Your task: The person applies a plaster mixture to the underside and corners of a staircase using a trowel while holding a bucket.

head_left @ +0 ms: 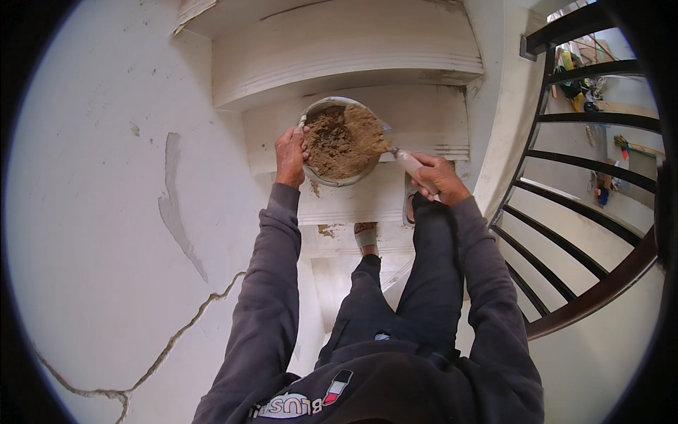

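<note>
A round bucket (pixel 344 184) of brown, crumbly wet mortar (pixel 326 147) is on the pale stair steps in front of me. My left hand (pixel 289 154) is closed on the bucket's left rim, by its handle end. In my right hand (pixel 439 178) is the pale, worn handle of a trowel (pixel 407 162). The trowel's blade is hidden under a heap of mortar (pixel 364 131), over the right side of the bucket.
Stairs (pixel 346 60) rise ahead. A black metal railing (pixel 593 166) runs along the right, with tools and clutter (pixel 586 88) below it. The white wall (pixel 106 184) on the left has a long open crack (pixel 169 355) and a grey patch. My sandaled feet (pixel 366 234) stand on lower steps.
</note>
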{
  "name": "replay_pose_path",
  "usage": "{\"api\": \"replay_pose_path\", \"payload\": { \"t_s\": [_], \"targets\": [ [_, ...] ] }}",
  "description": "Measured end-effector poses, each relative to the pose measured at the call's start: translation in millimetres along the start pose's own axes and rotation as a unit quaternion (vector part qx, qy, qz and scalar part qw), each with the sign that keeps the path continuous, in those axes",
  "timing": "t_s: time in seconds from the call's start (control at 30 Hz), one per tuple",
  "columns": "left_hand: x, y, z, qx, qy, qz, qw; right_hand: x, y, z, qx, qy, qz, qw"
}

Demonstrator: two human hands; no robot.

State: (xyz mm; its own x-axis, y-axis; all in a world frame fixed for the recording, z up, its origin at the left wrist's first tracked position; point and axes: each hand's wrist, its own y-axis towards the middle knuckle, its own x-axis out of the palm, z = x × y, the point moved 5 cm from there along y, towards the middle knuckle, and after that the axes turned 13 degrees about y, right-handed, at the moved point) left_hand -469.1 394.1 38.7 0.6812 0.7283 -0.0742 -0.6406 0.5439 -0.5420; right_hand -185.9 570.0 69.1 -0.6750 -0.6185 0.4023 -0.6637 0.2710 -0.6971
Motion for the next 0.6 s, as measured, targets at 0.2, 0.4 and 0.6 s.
{"api": "replay_pose_path", "payload": {
  "t_s": [0.2,0.4,0.6],
  "targets": [
    [13.3,-3.6,9.7,-0.015,-0.028,-0.007,0.999,-113.9,11.1,19.4,0.037,0.446,0.051,0.893],
    [6.9,-4.4,6.1,-0.017,-0.020,0.008,1.000,-82.3,-5.6,5.2,-0.001,0.273,0.050,0.961],
    [7.7,-2.9,7.4,-0.020,-0.015,0.006,1.000,-2.8,-12.8,-0.1,-0.124,-0.235,0.094,0.959]
  ]
}}
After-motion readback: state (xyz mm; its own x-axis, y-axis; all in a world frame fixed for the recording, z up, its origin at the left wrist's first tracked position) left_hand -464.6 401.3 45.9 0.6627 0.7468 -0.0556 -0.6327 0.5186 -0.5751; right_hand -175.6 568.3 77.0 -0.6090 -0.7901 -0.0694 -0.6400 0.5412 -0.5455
